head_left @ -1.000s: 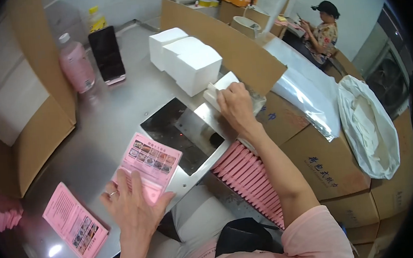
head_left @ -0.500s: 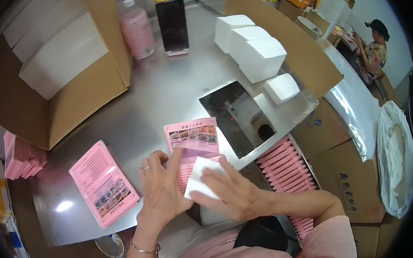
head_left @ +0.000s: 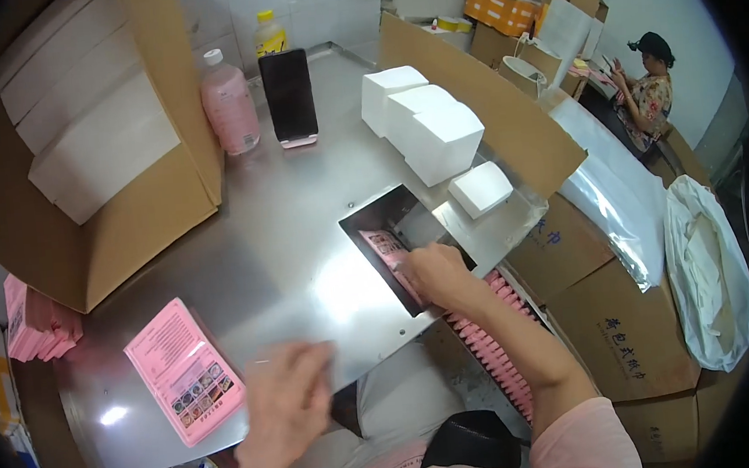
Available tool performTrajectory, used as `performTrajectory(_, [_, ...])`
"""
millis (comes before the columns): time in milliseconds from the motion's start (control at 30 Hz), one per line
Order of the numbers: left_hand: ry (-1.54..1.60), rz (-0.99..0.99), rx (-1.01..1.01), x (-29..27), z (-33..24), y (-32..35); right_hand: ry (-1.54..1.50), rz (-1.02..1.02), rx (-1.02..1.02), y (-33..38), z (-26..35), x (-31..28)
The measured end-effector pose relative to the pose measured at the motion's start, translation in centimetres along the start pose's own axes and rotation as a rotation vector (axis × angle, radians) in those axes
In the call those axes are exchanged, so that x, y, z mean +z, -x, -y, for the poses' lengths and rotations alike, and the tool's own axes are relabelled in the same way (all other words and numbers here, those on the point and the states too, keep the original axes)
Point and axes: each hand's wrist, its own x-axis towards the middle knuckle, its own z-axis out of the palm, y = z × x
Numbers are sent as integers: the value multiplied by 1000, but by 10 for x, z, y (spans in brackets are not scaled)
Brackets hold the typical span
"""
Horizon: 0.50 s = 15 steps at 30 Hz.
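Observation:
My right hand [head_left: 438,275] reaches into the rectangular opening [head_left: 356,242] in the metal tabletop. Its fingers are closed on a pink printed tissue packet [head_left: 384,247], which slants inside the opening; the fingertips are partly hidden. Blurred by motion, my left hand [head_left: 286,395] hovers at the table's front edge, and its fingers cannot be read. Nearest to it lies a stack of flat pink printed pouches [head_left: 183,372]. Beyond the opening stand blocks of folded white tissues [head_left: 437,132], with a smaller white block [head_left: 480,189] beside it.
An open carton [head_left: 152,203] of white blocks stands left, with pink packets [head_left: 34,318] beside it. A phone [head_left: 289,95] and pink bottle [head_left: 230,109] stand at the back. Pink packets [head_left: 493,348] fill a box below the table's right edge. Another person [head_left: 649,93] sits far right.
The white tissue and pink pouch have left the front of the table. My right hand has moved up and right into the opening with a pink packet. My left hand has moved down.

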Motion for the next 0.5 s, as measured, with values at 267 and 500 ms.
performTrajectory(267, [-646, -69, -395, -74, 89, 62, 269, -946, 114, 7, -87, -10])
performTrajectory(500, [27, -230, -396, -42, 30, 12, 49, -892, 58, 0, -92, -14])
